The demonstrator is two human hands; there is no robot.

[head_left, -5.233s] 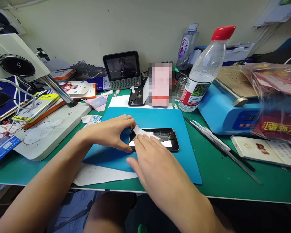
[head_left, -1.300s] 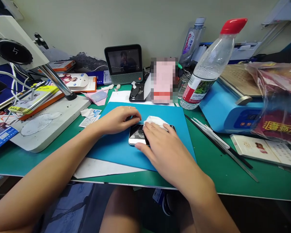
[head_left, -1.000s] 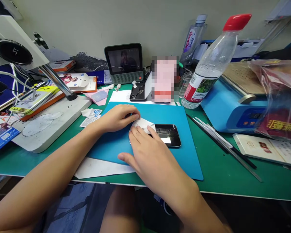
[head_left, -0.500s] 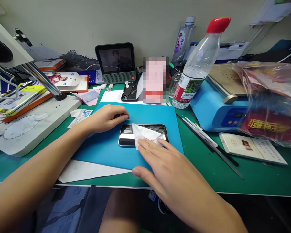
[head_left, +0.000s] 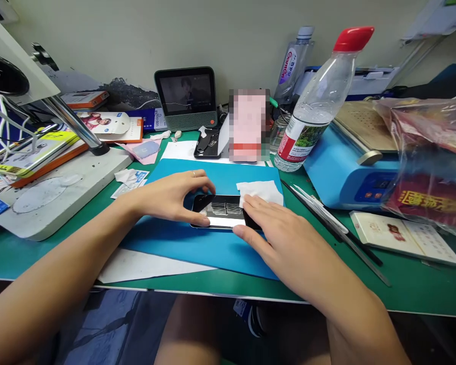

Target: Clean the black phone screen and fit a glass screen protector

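One hand at each end of a phone lying from nine to three

Taking twelve o'clock as straight away from us, we have the phone (head_left: 224,209) flat on the blue mat (head_left: 216,248), its glass side up, with its long axis running from nine to three. That line decides the layout, because our hands sit at its opposite ends and neither is clearly nearer.

Our left hand (head_left: 175,197) comes in from nine o'clock and arches around that end. Its thumb lies at the corner near eight, while its fingers curl towards the far edge near ten. Whether they press on the phone we cannot tell.

Our right hand (head_left: 279,233) reaches in from four o'clock and covers the phone's three o'clock end. Its fingers are stretched out over the white tissue (head_left: 264,190), with the thumb apart by the near edge, so the hand is not closed round anything. The tissue shows beyond the fingers, spreading past the phone's far edge towards one o'clock. Between our hands, the middle of the glass lies uncovered.
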